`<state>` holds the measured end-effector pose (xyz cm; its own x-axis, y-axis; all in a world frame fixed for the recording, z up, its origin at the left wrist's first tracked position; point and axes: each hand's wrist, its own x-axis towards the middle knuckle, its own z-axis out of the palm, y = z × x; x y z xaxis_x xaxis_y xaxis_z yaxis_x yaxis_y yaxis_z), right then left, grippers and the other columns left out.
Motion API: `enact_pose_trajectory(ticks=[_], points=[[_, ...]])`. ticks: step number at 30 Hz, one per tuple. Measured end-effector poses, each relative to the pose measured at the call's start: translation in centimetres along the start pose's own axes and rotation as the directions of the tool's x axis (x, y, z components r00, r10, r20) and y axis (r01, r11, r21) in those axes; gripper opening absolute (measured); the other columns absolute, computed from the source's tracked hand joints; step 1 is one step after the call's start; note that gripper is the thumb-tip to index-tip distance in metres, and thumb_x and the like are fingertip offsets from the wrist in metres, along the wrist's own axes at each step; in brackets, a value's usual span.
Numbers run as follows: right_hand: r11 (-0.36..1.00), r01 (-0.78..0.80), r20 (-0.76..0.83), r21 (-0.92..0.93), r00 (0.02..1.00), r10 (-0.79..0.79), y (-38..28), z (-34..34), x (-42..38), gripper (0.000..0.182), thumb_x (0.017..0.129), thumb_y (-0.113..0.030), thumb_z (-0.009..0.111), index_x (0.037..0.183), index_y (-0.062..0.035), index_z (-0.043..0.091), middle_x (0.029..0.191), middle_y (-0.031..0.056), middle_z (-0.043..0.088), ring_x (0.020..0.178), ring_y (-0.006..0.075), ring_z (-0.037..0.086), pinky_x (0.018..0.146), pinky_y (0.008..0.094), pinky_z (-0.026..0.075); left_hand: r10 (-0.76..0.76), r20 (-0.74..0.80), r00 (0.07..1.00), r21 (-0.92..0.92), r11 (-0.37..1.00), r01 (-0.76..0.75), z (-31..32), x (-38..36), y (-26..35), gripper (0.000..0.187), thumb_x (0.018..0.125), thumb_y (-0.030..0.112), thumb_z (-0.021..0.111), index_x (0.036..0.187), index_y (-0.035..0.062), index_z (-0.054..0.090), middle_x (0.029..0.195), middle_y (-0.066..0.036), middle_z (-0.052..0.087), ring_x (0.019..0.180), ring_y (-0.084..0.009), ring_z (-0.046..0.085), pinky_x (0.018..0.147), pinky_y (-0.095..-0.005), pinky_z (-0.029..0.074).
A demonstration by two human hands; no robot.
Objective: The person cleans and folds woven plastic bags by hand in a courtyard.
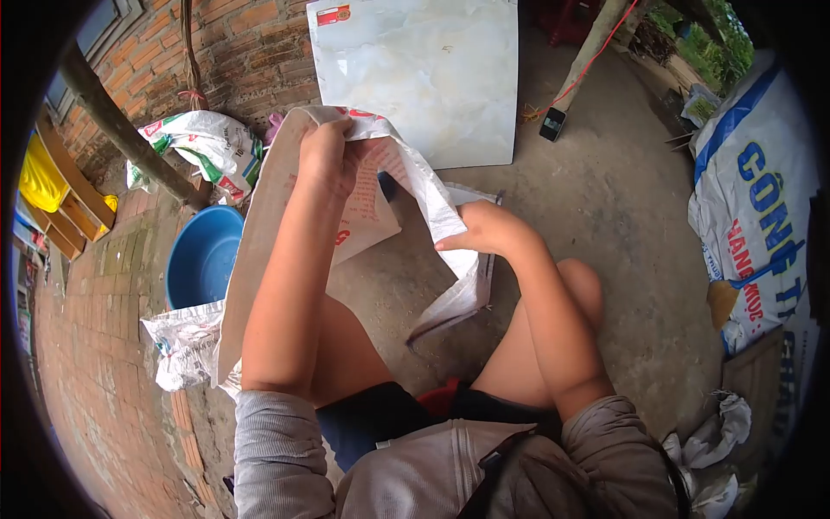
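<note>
A white woven sack [420, 177] with red print hangs in folds between my hands, its brownish side [270, 216] turned out at the left. My left hand [327, 156] is closed on the sack's upper edge, fingertips partly hidden by the cloth. Lower and to the right, my right hand [486, 229] pinches the sack's white edge between thumb and fingers. One corner of the sack dangles below my right hand, above the floor. Beside the sack at the left stands a blue basin [207, 259].
A whitish board [415, 78] leans near the brick wall [259, 65]. A phone [552, 124] rests against a pole [588, 60]. Printed sacks lie at the left [207, 143] and stand at the right [752, 190]. Crumpled white sacking [722, 428] lies lower right.
</note>
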<state>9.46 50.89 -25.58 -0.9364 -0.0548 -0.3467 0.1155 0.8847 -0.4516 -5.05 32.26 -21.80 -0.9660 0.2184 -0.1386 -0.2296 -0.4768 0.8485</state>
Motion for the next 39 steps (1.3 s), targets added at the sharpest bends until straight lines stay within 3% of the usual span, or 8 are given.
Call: enact_pose_trajectory(ticks=[5, 16, 18, 20, 22, 28, 32, 39], points=[[0.976, -0.198, 0.135, 0.087, 0.973, 0.186, -0.4, -1.5, 0.6, 0.042, 0.094, -0.038, 0.055, 0.104, 0.002, 0.06, 0.077, 0.0159, 0.067, 0.053, 0.0221, 0.065, 0.049, 0.0331, 0.053, 0.257, 0.07, 0.964, 0.155, 0.952, -0.265, -0.1, -2.7, 3.1, 0.021, 0.092, 0.01, 0.052, 0.101, -0.0085, 0.048, 0.095, -0.018, 0.061, 0.081, -0.0261, 0.066, 0.069, -0.0361, 0.061], [0.929, 0.251, -0.731, 0.273, 0.682, 0.031, -0.7, -9.3, 1.5, 0.026, 0.089, -0.01, 0.044, 0.107, -0.0063, 0.063, 0.069, 0.0088, 0.062, 0.047, 0.0156, 0.057, 0.045, 0.0294, 0.045, 0.489, -0.033, 0.871, 0.483, 0.771, -0.415, -3.1, -2.6, 6.4, 0.046, 0.092, 0.041, 0.06, 0.086, -0.0044, 0.059, 0.084, -0.007, 0.058, 0.077, -0.0157, 0.059, 0.073, -0.0298, 0.052], [0.858, 0.35, -0.788, 0.376, 0.609, 0.096, -0.9, -6.5, 0.7, 0.025, 0.092, -0.011, 0.044, 0.11, -0.0081, 0.061, 0.073, 0.0054, 0.062, 0.046, 0.0124, 0.054, 0.041, 0.0251, 0.041, 0.573, 0.247, 0.781, 0.545, 0.585, -0.601, -3.1, -3.7, 6.3, 0.053, 0.092, 0.047, 0.058, 0.077, -0.0032, 0.061, 0.068, -0.003, 0.053, 0.064, -0.009, 0.046, 0.055, -0.0267, 0.037], [0.647, 0.478, -0.753, 0.594, 0.613, 0.239, -0.2, -3.7, 0.9, 0.029, 0.093, -0.013, 0.044, 0.12, -0.0127, 0.055, 0.078, 0.0058, 0.062, 0.049, 0.0121, 0.058, 0.04, 0.0225, 0.041, 0.495, 0.427, 0.756, 0.594, 0.477, -0.648, -4.1, -3.3, 6.5, 0.048, 0.09, 0.043, 0.062, 0.103, -0.0034, 0.065, 0.096, -0.009, 0.064, 0.088, -0.018, 0.06, 0.082, -0.0313, 0.048], [0.473, 0.335, -0.522, 0.815, 0.779, 0.348, -0.2, -3.4, 0.0, 0.039, 0.095, -0.018, 0.043, 0.133, -0.0109, 0.039, 0.101, 0.0154, 0.063, 0.054, 0.0249, 0.065, 0.044, 0.0296, 0.049, 0.658, 0.714, 0.239, 0.517, -0.266, -0.814, -4.4, -3.4, 6.2, 0.043, 0.084, 0.037, 0.07, 0.113, 0.0053, 0.065, 0.107, -0.012, 0.065, 0.099, -0.0254, 0.061, 0.089, -0.0337, 0.047], [0.007, 0.345, -0.322, 0.938, 0.866, 0.382, 0.2, -3.4, 1.4, 0.037, 0.099, -0.018, 0.035, 0.135, -0.013, 0.026, 0.123, 0.0232, 0.05, 0.088, 0.0438, 0.066, 0.073, 0.0483, 0.059, 0.821, 0.56, 0.114, 0.804, -0.506, -0.311, -5.9, -4.0, 7.3, 0.085, 0.063, 0.036, 0.083, 0.139, 0.0318, 0.045, 0.14, -0.007, 0.047, 0.132, -0.0296, 0.04, 0.105, -0.051, 0.032], [-0.105, 0.33, -0.27, 0.938, 0.887, 0.376, -0.6, -3.9, 1.3, 0.036, 0.099, -0.014, 0.031, 0.134, -0.0132, 0.026, 0.131, 0.0242, 0.042, 0.094, 0.0471, 0.063, 0.079, 0.0529, 0.058, 0.345, 0.248, 0.905, 0.924, -0.366, -0.114, -10.8, -1.5, 6.6, 0.12, 0.054, 0.033, 0.089, 0.151, 0.0323, 0.017, 0.13, -0.011, 0.057, 0.122, -0.0286, 0.053, 0.101, -0.0563, 0.034], [-0.187, 0.507, -0.288, 0.842, 0.714, 0.638, -0.1, -5.8, 2.7, 0.036, 0.097, -0.003, 0.034, 0.129, -0.0172, 0.04, 0.135, 0.0168, 0.04, 0.122, 0.0384, 0.045, 0.094, 0.0517, 0.051, -0.044, 0.303, 0.952, 0.916, -0.263, -0.303, -10.8, 0.9, 4.1, 0.042, 0.083, 0.021, 0.061, 0.125, 0.0171, 0.06, 0.117, -0.018, 0.064, 0.108, -0.0324, 0.062, 0.092, -0.0401, 0.047]])
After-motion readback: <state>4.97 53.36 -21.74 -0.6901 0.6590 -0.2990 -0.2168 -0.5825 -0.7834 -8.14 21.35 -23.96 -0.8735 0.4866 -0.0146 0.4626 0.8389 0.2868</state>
